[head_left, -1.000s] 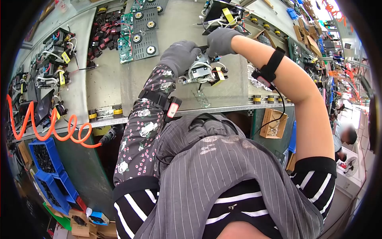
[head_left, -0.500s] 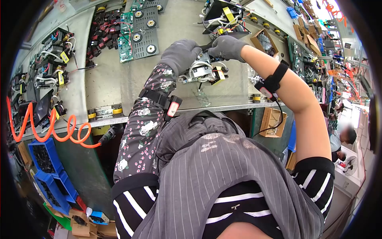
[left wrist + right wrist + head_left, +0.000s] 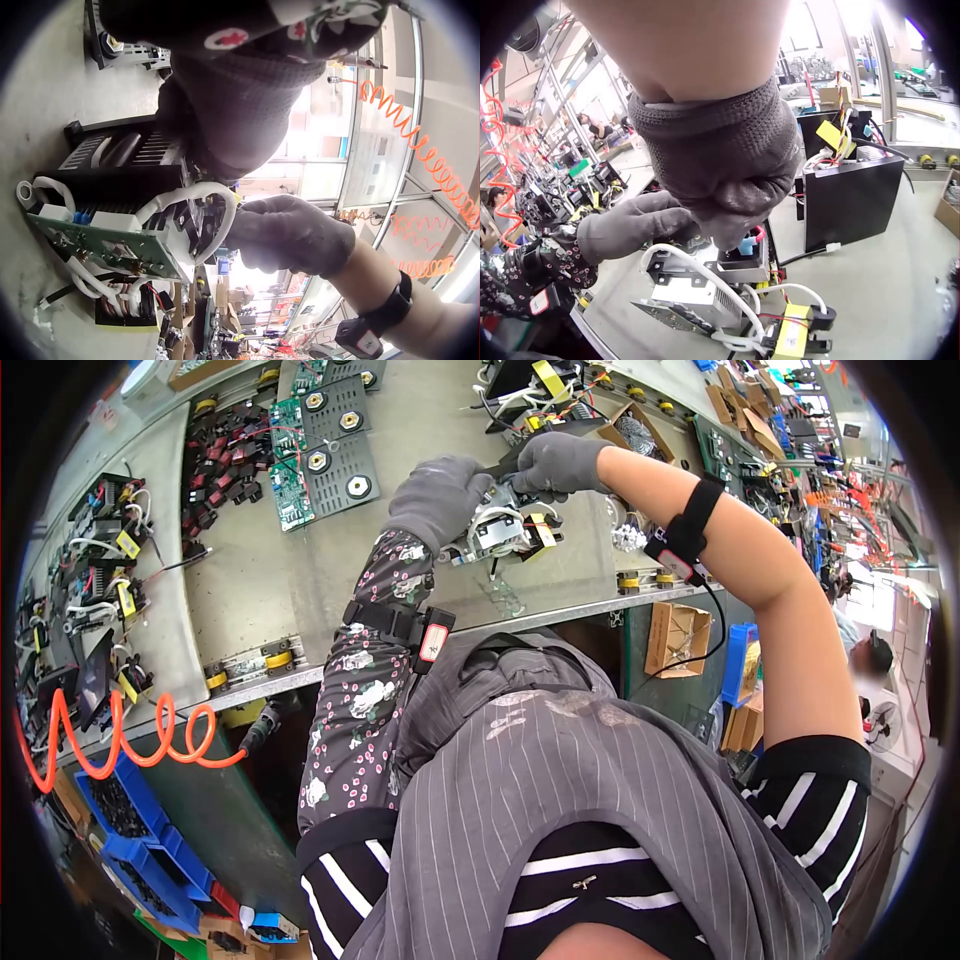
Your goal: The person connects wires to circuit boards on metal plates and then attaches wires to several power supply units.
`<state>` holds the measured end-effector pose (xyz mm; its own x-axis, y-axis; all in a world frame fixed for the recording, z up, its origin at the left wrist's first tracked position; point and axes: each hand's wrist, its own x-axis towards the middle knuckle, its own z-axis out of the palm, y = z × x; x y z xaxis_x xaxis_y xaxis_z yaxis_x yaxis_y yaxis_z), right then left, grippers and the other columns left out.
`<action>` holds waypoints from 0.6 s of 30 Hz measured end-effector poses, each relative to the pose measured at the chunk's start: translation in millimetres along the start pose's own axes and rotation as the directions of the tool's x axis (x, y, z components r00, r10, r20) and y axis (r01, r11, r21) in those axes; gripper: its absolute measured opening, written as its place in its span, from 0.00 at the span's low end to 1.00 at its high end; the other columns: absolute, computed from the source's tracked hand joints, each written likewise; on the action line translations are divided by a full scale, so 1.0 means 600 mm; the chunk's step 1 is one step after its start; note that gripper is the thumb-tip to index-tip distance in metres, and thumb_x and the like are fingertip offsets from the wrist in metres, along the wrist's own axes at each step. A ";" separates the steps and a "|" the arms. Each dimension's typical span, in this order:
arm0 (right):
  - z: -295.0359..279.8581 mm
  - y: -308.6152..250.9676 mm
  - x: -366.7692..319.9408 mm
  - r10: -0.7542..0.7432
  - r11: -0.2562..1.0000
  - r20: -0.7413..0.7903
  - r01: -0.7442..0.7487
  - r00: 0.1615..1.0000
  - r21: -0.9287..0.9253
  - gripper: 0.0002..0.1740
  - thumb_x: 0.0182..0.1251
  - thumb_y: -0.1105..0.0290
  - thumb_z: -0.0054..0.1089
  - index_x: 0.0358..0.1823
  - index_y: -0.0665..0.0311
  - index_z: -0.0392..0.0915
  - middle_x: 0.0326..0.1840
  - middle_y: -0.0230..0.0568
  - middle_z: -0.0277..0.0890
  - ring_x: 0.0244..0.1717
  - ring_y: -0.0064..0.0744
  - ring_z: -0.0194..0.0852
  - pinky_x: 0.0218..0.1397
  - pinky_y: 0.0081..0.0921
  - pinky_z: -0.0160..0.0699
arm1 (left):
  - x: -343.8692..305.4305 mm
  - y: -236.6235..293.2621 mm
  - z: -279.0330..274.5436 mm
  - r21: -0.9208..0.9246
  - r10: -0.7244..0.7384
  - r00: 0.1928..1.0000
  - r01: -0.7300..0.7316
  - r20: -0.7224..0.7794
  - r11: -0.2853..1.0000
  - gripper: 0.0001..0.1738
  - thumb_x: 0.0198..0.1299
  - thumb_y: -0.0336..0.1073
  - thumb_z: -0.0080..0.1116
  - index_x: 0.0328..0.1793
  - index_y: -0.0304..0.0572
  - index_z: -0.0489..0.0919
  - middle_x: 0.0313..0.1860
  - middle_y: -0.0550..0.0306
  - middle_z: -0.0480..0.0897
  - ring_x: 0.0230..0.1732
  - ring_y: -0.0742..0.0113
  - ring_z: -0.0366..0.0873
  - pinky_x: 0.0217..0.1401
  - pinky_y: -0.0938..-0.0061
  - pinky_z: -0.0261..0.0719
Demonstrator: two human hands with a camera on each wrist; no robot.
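An electronic assembly point(image 3: 500, 532) sits on the workbench below both gloved hands. It has a green circuit board point(image 3: 112, 251), a black slotted housing point(image 3: 120, 180), a silver heat sink point(image 3: 697, 292), thick white cables and a yellow-wrapped coil point(image 3: 791, 334). From the left, my left hand point(image 3: 437, 498) grips the far side of the housing, its fingertips partly hidden. My right hand point(image 3: 560, 463) reaches in from the right with fingers curled at the assembly's far end, by a blue and red part point(image 3: 748, 244). What those right fingertips pinch is hidden. A dark panel edge point(image 3: 505, 463) shows between the hands.
A similar assembly with a black panel point(image 3: 851, 202) stands just beyond the right hand. Grey plates point(image 3: 335, 445) with green boards lie at the left, near a pile of dark red parts point(image 3: 225, 465). More assemblies point(image 3: 105, 575) line the left bench. An orange coiled hose point(image 3: 120, 735) hangs there.
The head view has tilted and shifted slightly. My right hand dipped toward the assembly, then rose a little, and more of the dark panel edge shows between the hands. The left hand stays at the assembly.
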<state>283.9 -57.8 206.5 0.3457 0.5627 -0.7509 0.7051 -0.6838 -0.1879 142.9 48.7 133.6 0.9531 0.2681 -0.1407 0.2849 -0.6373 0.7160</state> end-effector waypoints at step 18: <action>0.013 0.003 -0.010 0.131 0.970 0.031 -0.134 0.991 0.201 0.12 0.62 0.65 0.57 0.29 0.68 0.79 0.18 0.40 0.75 0.15 0.28 0.72 0.21 0.25 0.72 | 0.007 -0.010 0.034 0.083 0.136 0.979 -0.124 -0.150 0.989 0.19 0.64 0.49 0.49 0.49 0.44 0.80 0.47 0.48 0.80 0.51 0.49 0.75 0.57 0.61 0.71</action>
<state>278.5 -66.1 205.7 0.4155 0.4538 -0.7883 0.5132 -0.8325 -0.2087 147.1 38.6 114.9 0.9566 0.2846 0.0623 0.1716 -0.7232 0.6689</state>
